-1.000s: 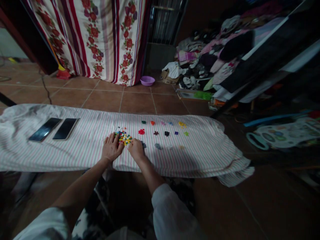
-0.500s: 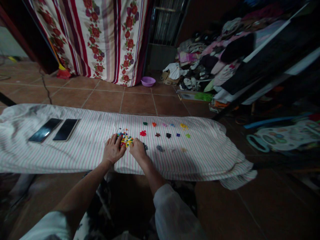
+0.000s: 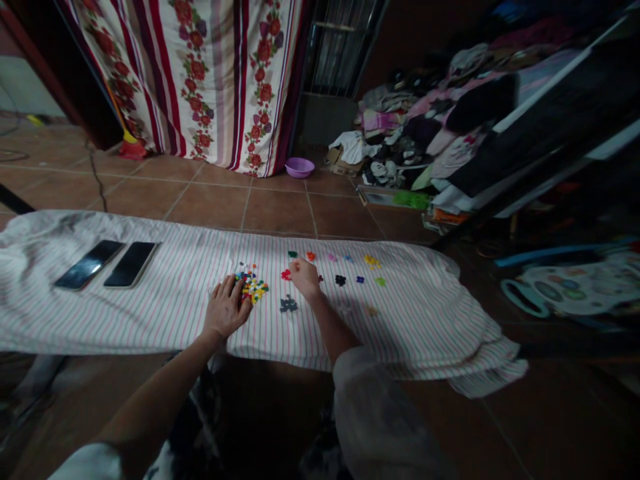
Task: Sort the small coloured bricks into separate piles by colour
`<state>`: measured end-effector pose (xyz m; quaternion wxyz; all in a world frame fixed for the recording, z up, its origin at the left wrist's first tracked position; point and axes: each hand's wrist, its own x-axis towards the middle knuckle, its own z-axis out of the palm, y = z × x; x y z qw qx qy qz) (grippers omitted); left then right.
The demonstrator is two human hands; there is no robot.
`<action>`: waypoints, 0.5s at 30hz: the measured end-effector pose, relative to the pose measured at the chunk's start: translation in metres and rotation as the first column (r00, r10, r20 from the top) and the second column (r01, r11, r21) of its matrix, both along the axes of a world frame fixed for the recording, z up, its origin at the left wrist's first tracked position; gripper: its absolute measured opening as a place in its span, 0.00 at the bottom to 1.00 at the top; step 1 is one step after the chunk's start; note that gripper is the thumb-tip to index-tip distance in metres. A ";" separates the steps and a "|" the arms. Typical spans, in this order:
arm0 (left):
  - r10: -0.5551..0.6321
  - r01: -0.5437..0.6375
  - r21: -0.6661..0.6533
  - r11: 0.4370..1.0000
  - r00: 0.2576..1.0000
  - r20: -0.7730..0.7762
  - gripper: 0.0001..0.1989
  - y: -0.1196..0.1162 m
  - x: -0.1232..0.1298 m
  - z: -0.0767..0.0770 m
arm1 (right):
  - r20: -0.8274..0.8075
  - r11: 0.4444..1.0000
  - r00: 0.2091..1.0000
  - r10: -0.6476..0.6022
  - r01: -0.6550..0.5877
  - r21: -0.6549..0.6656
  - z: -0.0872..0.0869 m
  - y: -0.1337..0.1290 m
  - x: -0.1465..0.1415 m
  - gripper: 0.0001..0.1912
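My left hand lies with fingers spread on the near left edge of a mixed pile of small coloured beads, partly covering it. My right hand is pinched closed over the sorted groups, just right of the red beads. Whatever its fingertips hold is too small to make out. Dark grey beads lie nearer me. Beyond the hand are green beads and orange beads. To its right lie black beads, dark blue beads and yellow beads. The right hand and wrist hide some groups.
A striped cloth covers the long work surface. Two phones lie on its left side. Lime beads and beige beads sit farther right. On the tiled floor behind are a purple basin and a heap of clothes.
My right hand has moved from the mixed pile rightward and away from me, to beside the red beads, uncovering the dark grey ones. My left hand stays at the pile.
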<state>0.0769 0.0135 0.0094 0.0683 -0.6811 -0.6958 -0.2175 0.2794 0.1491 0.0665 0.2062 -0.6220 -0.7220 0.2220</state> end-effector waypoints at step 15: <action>0.002 -0.001 0.025 1.000 0.999 -0.033 0.25 0.002 0.001 0.001 | 0.155 0.996 0.987 -0.032 0.018 0.090 -0.030 0.063 -0.004 0.12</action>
